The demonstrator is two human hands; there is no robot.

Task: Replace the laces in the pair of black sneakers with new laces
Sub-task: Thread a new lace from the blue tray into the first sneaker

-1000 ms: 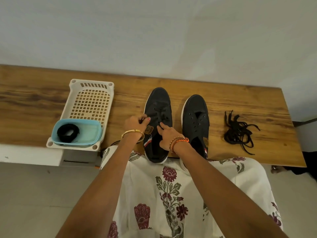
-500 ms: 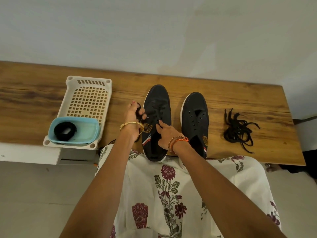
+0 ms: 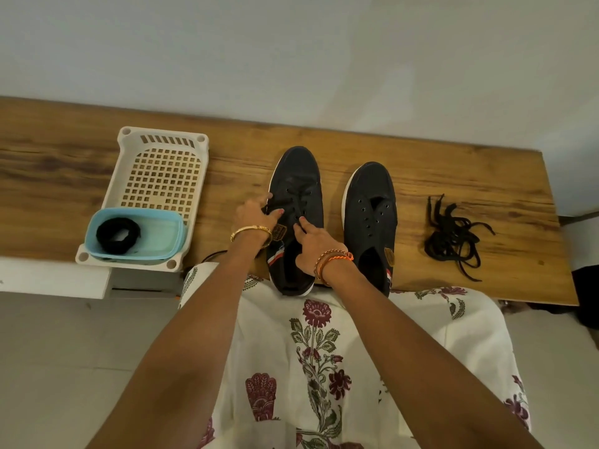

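— Left hand [image 3: 251, 212] is gripping the outer side of the left sneaker [image 3: 296, 202], fingers curled over its edge, with what looks like a black lace under them. Right hand [image 3: 316, 243] is pinching the lace [image 3: 299, 207] near the lower eyelets, forefinger stretched out.

— And going by size, what is lying where?

— Biggest is the table [image 3: 486, 176], a long wooden plank against the wall. Toward its left end a white basket [image 3: 162, 170] is sitting at the front edge, with a blue tub [image 3: 162, 234] inside holding a black coil [image 3: 117, 234]. Both sneakers are standing mid-table, heels at the front edge; the right sneaker [image 3: 371, 209] is showing bare eyelets. Near the right end a loose lace bundle [image 3: 453, 234] is lying.

— What is likely to go wrong?

— I think the heels are overhanging the front edge, so a hard tug might be dragging the left sneaker off. Black lace on black canvas is also making a skipped eyelet easy.

— Any writing?

— Each sneaker is carrying a small gold badge [image 3: 278, 231]; its lettering is too small to read.
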